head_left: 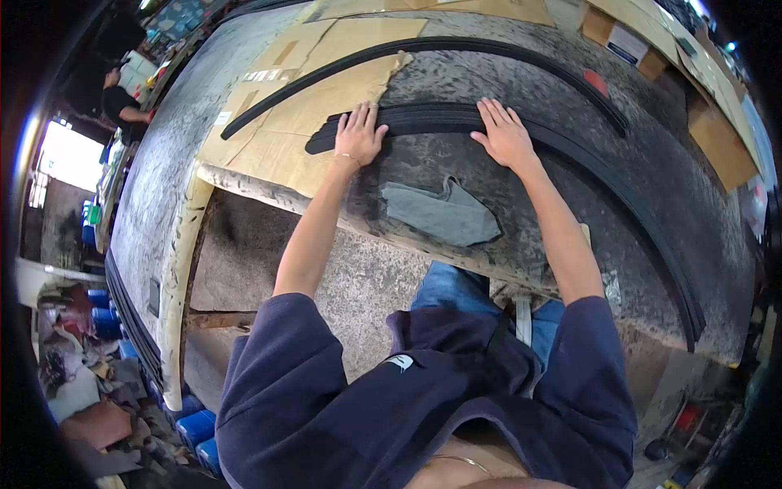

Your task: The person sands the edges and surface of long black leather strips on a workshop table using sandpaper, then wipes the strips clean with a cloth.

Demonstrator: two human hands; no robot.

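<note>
A bundle of long black strips (432,119) lies across the worktable and curves away down its right side. Near the bundle's left end, my left hand (361,134) rests on it, fingers extended and slightly apart. Farther right, my right hand (505,134) lies on the same bundle with its fingers stretched out and thumb spread. Neither hand wraps round the strips. Beyond them is a second black bundle (456,42), apart from the first. A grey cloth (442,210) lies between my forearms, nearer the table's front edge.
Cardboard sheets (285,94) cover the table's left part. A red round piece (595,82) sits near the far bundle. Cardboard boxes (721,143) stand at the right. Another person (124,106) is at the far left. Scraps (98,424) and blue containers (197,428) lie lower left.
</note>
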